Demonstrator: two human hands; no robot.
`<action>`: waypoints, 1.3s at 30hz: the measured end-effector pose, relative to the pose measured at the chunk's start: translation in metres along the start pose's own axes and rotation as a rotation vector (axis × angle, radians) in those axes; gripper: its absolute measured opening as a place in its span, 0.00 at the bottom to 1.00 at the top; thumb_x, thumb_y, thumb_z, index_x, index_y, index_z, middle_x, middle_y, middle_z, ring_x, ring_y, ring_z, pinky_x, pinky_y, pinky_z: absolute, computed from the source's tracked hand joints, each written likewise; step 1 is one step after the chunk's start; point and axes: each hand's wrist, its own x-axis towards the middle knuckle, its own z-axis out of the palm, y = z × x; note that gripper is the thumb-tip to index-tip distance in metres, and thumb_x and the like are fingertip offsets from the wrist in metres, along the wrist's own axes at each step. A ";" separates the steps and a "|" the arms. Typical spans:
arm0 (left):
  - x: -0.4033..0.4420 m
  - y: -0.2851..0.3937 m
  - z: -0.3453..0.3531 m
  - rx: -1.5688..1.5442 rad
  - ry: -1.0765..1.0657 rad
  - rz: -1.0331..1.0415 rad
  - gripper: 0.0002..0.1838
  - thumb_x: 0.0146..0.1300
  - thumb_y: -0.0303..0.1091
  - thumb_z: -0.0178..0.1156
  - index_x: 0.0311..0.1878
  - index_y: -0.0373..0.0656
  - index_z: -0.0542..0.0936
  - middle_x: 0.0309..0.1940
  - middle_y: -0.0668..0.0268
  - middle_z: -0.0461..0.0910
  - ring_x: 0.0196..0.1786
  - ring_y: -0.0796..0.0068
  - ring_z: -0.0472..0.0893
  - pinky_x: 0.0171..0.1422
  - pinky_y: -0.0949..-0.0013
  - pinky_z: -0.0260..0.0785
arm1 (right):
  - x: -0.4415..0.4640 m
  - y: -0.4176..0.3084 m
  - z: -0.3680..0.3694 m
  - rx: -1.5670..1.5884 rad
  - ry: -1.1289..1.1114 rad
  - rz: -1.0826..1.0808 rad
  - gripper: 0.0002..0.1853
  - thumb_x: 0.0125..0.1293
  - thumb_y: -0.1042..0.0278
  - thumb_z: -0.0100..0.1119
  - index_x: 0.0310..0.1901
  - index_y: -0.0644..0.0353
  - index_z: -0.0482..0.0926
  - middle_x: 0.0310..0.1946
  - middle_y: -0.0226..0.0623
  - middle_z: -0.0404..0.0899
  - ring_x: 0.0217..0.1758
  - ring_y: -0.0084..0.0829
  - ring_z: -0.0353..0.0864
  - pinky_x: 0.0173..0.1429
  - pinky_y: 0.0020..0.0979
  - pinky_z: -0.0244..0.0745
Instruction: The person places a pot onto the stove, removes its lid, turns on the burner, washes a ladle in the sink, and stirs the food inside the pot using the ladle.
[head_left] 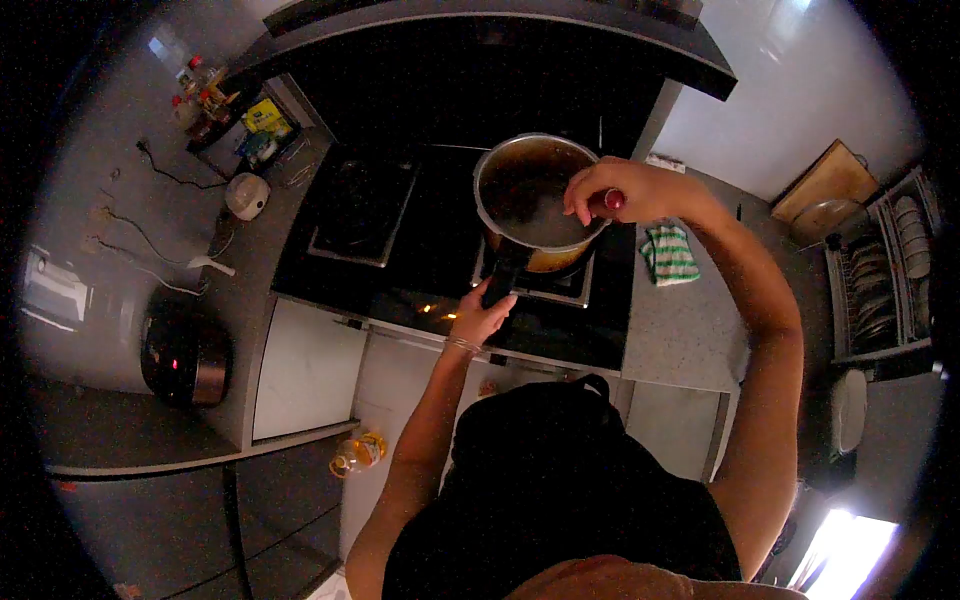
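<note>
A deep metal pot [550,260] stands over the right burner of a black stove, its inside brown and dark with a hazy surface low down. My left hand [480,318] is closed around the pot's black handle [506,272], which points toward me. Over the pot's right rim, my right hand [645,188] is closed on a utensil with a red handle end [615,199]. The rest of that utensil is hidden by my fingers or lost in the dark pot, so its kind does not show.
A green-and-white striped cloth [670,254] lies on the counter right of the stove. Further right are a cutting board [826,185] and a dish rack [880,275]. The left burner [365,210], a dark cooker [187,352] and an oil bottle [358,454] are on the left.
</note>
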 end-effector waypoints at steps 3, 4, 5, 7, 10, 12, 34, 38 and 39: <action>-0.002 0.003 0.001 0.028 0.000 0.014 0.16 0.55 0.39 0.65 0.43 0.42 0.75 0.18 0.73 0.71 0.17 0.86 0.65 0.18 0.79 0.54 | 0.000 0.009 0.003 -0.006 -0.007 0.031 0.08 0.47 0.88 0.55 0.28 0.64 0.76 0.40 0.41 0.78 0.46 0.37 0.77 0.46 0.32 0.71; -0.002 0.003 0.000 0.039 -0.008 0.019 0.16 0.55 0.39 0.65 0.43 0.42 0.75 0.18 0.73 0.71 0.17 0.86 0.65 0.18 0.79 0.54 | -0.003 0.010 0.004 0.010 -0.015 0.042 0.08 0.47 0.88 0.55 0.28 0.64 0.76 0.40 0.41 0.78 0.46 0.37 0.77 0.46 0.32 0.71; -0.002 0.002 -0.001 0.046 -0.015 0.022 0.17 0.55 0.39 0.65 0.43 0.42 0.75 0.18 0.73 0.71 0.17 0.86 0.65 0.18 0.79 0.54 | -0.005 0.009 0.005 0.026 -0.027 0.055 0.08 0.47 0.88 0.55 0.28 0.64 0.76 0.40 0.41 0.78 0.46 0.37 0.77 0.46 0.32 0.71; 0.004 -0.007 -0.004 0.031 -0.026 0.040 0.16 0.55 0.39 0.65 0.43 0.42 0.75 0.18 0.73 0.71 0.17 0.85 0.65 0.18 0.79 0.55 | -0.012 -0.006 0.001 0.061 -0.113 0.063 0.08 0.48 0.88 0.55 0.27 0.64 0.76 0.40 0.41 0.78 0.45 0.35 0.77 0.45 0.31 0.71; 0.006 -0.010 -0.005 0.060 -0.032 0.093 0.16 0.56 0.38 0.64 0.43 0.42 0.75 0.18 0.73 0.71 0.17 0.85 0.66 0.18 0.78 0.55 | -0.020 -0.041 -0.014 0.104 -0.157 0.084 0.07 0.49 0.87 0.55 0.27 0.64 0.76 0.40 0.40 0.79 0.44 0.33 0.77 0.43 0.29 0.72; 0.005 -0.008 -0.004 0.064 -0.034 0.098 0.16 0.56 0.39 0.64 0.43 0.41 0.75 0.18 0.73 0.71 0.17 0.85 0.66 0.18 0.78 0.55 | -0.024 -0.052 -0.022 0.124 -0.124 0.152 0.06 0.50 0.86 0.55 0.27 0.64 0.77 0.40 0.39 0.79 0.43 0.30 0.78 0.41 0.26 0.71; 0.000 0.001 0.000 0.003 -0.022 0.046 0.16 0.55 0.39 0.66 0.42 0.42 0.75 0.17 0.74 0.70 0.16 0.85 0.65 0.18 0.79 0.54 | 0.000 -0.022 -0.024 0.074 0.307 0.507 0.13 0.61 0.59 0.59 0.35 0.63 0.81 0.27 0.34 0.82 0.23 0.22 0.79 0.27 0.20 0.72; 0.004 -0.007 -0.003 -0.047 -0.053 0.047 0.16 0.55 0.40 0.66 0.41 0.41 0.75 0.18 0.74 0.70 0.16 0.85 0.65 0.18 0.79 0.54 | 0.010 -0.005 -0.030 0.189 0.501 0.550 0.28 0.59 0.41 0.56 0.30 0.65 0.80 0.20 0.35 0.78 0.15 0.24 0.77 0.20 0.21 0.70; 0.004 -0.008 -0.004 -0.035 -0.050 0.042 0.16 0.55 0.39 0.66 0.42 0.41 0.75 0.18 0.74 0.70 0.16 0.85 0.65 0.18 0.79 0.54 | 0.011 -0.003 -0.033 0.213 0.506 0.595 0.29 0.59 0.39 0.54 0.29 0.65 0.80 0.20 0.34 0.78 0.16 0.24 0.77 0.21 0.21 0.70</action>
